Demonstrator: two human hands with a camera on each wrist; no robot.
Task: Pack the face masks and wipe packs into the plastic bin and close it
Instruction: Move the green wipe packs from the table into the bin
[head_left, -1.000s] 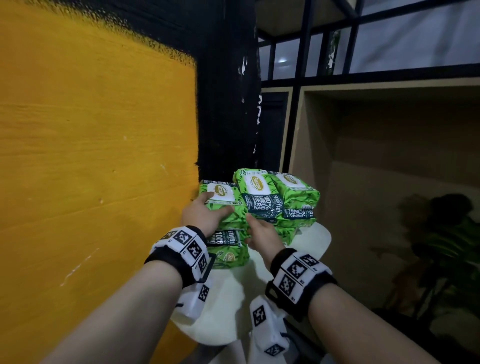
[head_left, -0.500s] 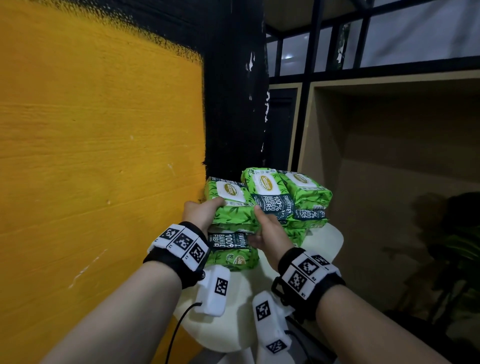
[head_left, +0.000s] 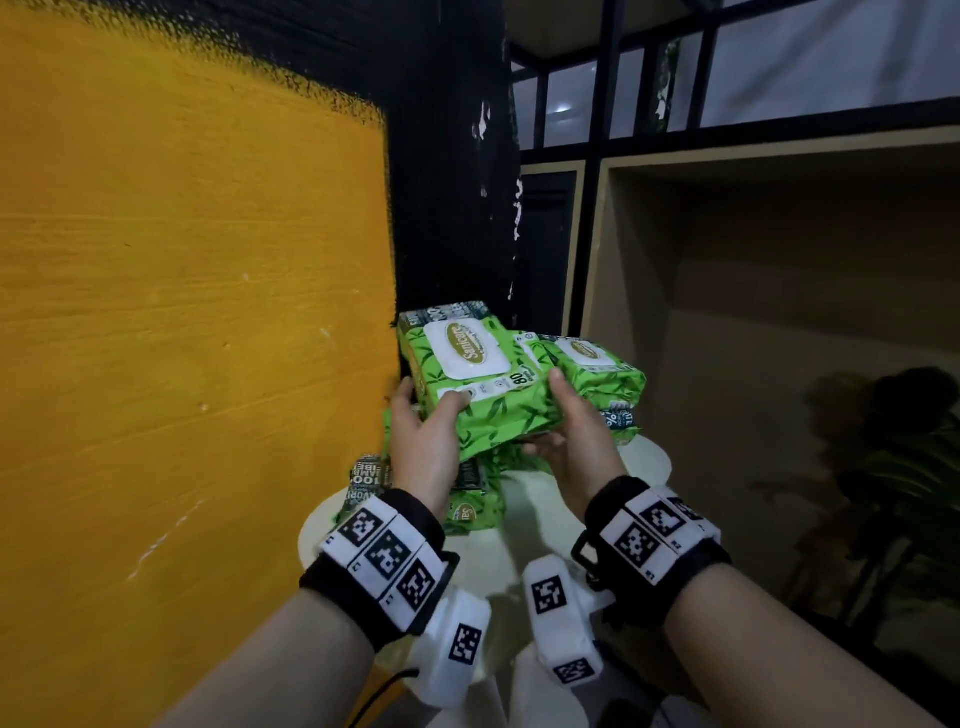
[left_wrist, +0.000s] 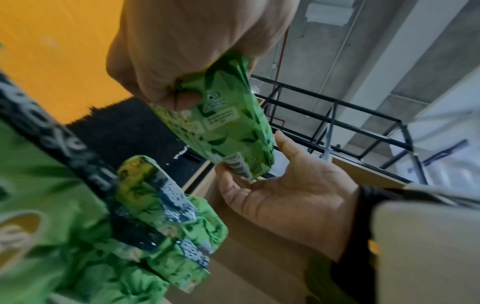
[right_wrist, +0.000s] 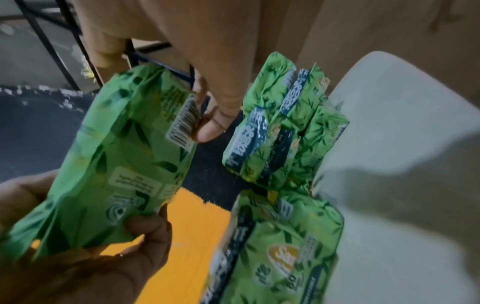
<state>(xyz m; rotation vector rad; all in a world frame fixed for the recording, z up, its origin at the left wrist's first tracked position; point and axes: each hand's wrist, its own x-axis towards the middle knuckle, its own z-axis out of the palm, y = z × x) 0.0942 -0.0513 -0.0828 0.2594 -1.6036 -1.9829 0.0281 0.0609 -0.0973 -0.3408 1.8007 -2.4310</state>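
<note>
Both hands hold one green wipe pack (head_left: 478, 384) with a white flap lid, lifted clear of the pile. My left hand (head_left: 431, 402) grips its near left corner, thumb on top. My right hand (head_left: 558, 415) holds the right end, thumb at the edge and fingers underneath. The right wrist view shows the pack's underside (right_wrist: 124, 160) with my fingertips (right_wrist: 207, 131) at the barcode. More green packs (head_left: 592, 364) lie piled on a small round white table (head_left: 545, 525), some low at the left (head_left: 467, 509). No bin or face masks are in view.
An orange wall (head_left: 182, 312) runs close on the left and meets a black pillar (head_left: 452, 208) behind the pile. A wooden shelf unit (head_left: 753, 312) with a black metal frame stands to the right. A dark plant (head_left: 909, 467) sits low at the far right.
The top left pack has come up off the pile and now rides higher between both hands. My right hand shifted from the pile's front to the pack's right end.
</note>
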